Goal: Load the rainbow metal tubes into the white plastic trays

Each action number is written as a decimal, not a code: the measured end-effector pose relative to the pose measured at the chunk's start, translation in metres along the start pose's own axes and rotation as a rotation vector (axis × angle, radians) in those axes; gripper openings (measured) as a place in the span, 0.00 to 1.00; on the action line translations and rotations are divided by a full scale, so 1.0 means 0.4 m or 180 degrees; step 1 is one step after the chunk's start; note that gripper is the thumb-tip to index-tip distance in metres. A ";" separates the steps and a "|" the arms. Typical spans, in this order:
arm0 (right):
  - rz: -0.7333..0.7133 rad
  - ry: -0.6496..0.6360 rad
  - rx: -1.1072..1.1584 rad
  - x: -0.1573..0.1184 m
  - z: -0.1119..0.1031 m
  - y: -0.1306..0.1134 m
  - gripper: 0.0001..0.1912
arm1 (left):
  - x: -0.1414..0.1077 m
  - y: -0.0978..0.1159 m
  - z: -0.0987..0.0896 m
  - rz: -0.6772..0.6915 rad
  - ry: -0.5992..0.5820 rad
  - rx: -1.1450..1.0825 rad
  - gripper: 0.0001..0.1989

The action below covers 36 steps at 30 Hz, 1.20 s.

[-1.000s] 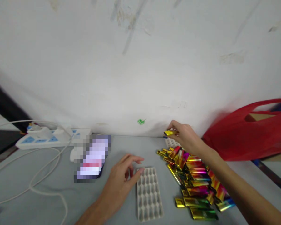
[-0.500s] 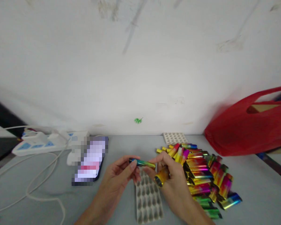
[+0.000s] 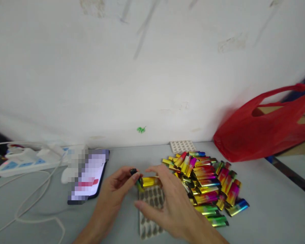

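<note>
The left hand (image 3: 117,187) is pinching a black-ended tube (image 3: 133,172), which is now tilted; half a second ago it lay nearly level, between both hands. The thumb and forefinger of the right hand (image 3: 174,200) have spread apart, so I judge that the left hand alone bears this piece. Beside the right fingers is a gold tube (image 3: 149,182); its far end is hidden, and whether they grip it, I cannot tell. Below both hands, the cell tray (image 3: 140,225) is partly covered.

I see a phone (image 3: 90,178) and a white power strip (image 3: 40,162) on the left, a red bag (image 3: 259,132) far right.
</note>
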State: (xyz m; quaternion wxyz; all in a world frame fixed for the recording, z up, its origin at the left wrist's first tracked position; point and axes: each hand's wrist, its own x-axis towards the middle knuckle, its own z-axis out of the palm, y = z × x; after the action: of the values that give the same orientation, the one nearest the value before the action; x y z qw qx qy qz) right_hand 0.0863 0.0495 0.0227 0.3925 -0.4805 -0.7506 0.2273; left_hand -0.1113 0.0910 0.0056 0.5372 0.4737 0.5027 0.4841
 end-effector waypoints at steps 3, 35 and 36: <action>0.0187 0.0336 -0.0759 0.016 -0.026 0.023 0.12 | 0.001 0.004 0.001 0.0104 0.0028 0.0124 0.21; 0.0545 0.0684 -0.1932 0.068 -0.173 0.122 0.14 | -0.042 -0.001 0.006 -0.0332 -0.0659 -0.0149 0.23; 0.0385 0.0423 -0.1066 0.065 -0.152 0.100 0.13 | -0.046 -0.002 0.006 -0.0332 -0.0690 -0.0164 0.23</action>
State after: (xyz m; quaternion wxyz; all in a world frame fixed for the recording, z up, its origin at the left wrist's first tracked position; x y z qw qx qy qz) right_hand 0.1512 0.0881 0.0394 0.3413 -0.5973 -0.7201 0.0902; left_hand -0.1093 0.0727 0.0062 0.6247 0.4826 0.4531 0.4142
